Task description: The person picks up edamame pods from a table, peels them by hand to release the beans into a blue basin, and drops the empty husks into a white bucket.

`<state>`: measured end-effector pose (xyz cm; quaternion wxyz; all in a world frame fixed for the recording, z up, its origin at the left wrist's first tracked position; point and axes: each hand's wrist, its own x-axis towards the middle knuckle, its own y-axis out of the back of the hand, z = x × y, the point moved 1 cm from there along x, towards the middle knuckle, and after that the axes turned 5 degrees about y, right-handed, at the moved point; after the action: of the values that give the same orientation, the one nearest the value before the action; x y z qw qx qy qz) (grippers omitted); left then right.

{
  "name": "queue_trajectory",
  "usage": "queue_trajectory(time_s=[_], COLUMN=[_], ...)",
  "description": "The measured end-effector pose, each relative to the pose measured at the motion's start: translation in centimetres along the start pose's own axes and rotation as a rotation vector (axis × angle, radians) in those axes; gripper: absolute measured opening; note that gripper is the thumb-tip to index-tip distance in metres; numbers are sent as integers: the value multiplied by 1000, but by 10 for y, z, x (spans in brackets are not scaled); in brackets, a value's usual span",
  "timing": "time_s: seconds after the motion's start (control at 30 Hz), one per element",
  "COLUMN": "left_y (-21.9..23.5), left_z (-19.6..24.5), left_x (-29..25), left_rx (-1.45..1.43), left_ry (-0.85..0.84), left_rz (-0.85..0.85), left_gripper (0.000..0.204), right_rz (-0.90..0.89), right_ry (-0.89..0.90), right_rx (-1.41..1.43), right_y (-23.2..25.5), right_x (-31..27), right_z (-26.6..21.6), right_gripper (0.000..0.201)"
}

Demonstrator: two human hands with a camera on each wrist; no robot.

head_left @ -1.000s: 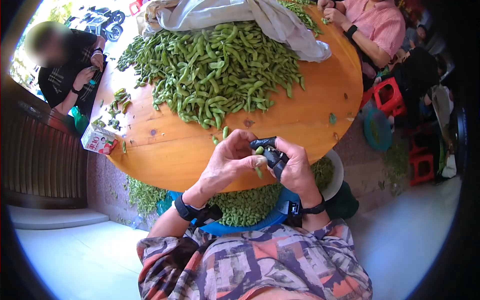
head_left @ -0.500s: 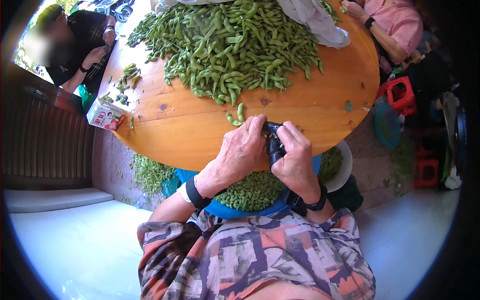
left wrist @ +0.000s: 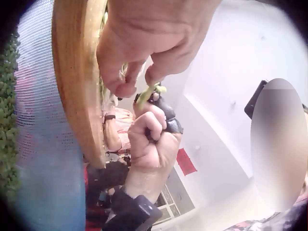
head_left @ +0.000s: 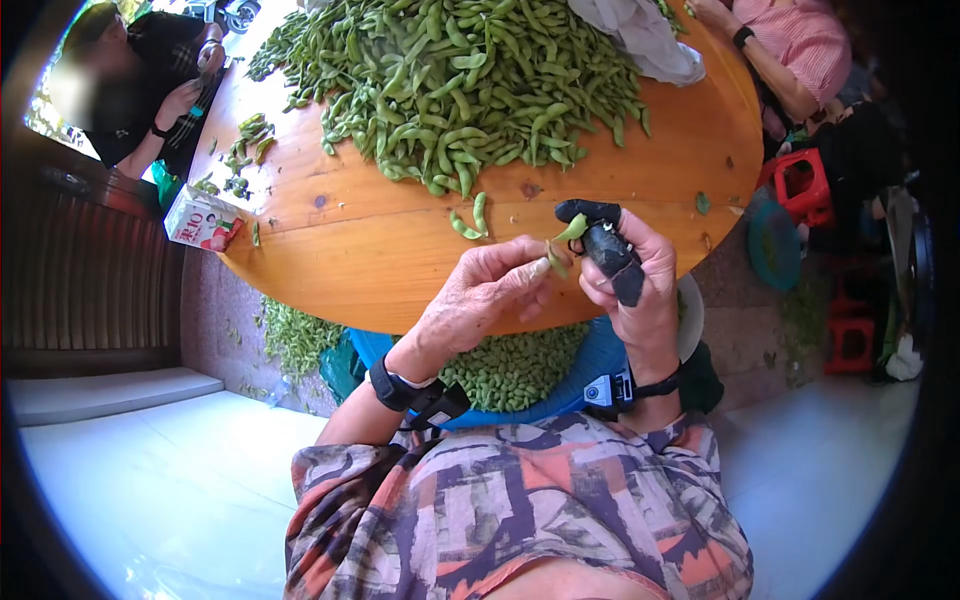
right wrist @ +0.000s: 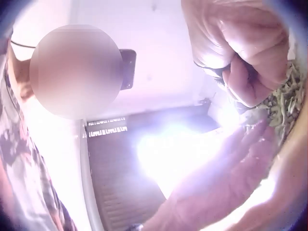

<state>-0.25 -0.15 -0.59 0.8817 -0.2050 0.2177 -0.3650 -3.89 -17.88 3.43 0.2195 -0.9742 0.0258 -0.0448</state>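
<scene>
My left hand (head_left: 480,290) pinches a pale green edamame pod piece (head_left: 557,262) between thumb and fingertips, above the table's near edge. Just right of it, my right hand (head_left: 640,265) has black covers (head_left: 612,262) on thumb and finger, and these grip a green pod (head_left: 571,230). In the left wrist view, the pod (left wrist: 144,97) spans the small gap between both hands' fingertips. Below the hands, a blue basin (head_left: 580,385) holds many shelled green beans (head_left: 515,368). Two loose pods (head_left: 479,213) lie on the table beyond my left hand.
A big heap of pods (head_left: 470,90) covers the far part of the round wooden table (head_left: 350,250), with a white cloth (head_left: 650,40) beside it. A printed carton (head_left: 203,218) stands at the left edge. Two people sit across; red stools (head_left: 800,185) are at right.
My hands were close together over the pod and have now drawn slightly apart, the right hand turning and moving right. The head view has shifted, so the table appears higher than a second ago.
</scene>
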Motion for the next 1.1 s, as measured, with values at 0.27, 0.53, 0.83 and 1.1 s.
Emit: queue_trajectory(time_s=[0.27, 0.53, 0.83, 1.1], left_y=[-18, -11, -14, -16], left_z=[-10, 4, 5, 3], left_x=[3, -2, 4, 2], left_rx=[-168, -69, 438, 186], left_ry=[-14, 0, -19, 29], left_rz=[-23, 138, 263, 229], left_gripper=[20, 10, 11, 11], right_rz=[56, -9, -199, -209], right_ry=[68, -238, 25, -98], right_rx=[-5, -615, -736, -508], right_y=[10, 17, 21, 21], right_x=[-2, -24, -18, -17], right_z=[4, -11, -9, -13], right_gripper=[30, 29, 20, 23])
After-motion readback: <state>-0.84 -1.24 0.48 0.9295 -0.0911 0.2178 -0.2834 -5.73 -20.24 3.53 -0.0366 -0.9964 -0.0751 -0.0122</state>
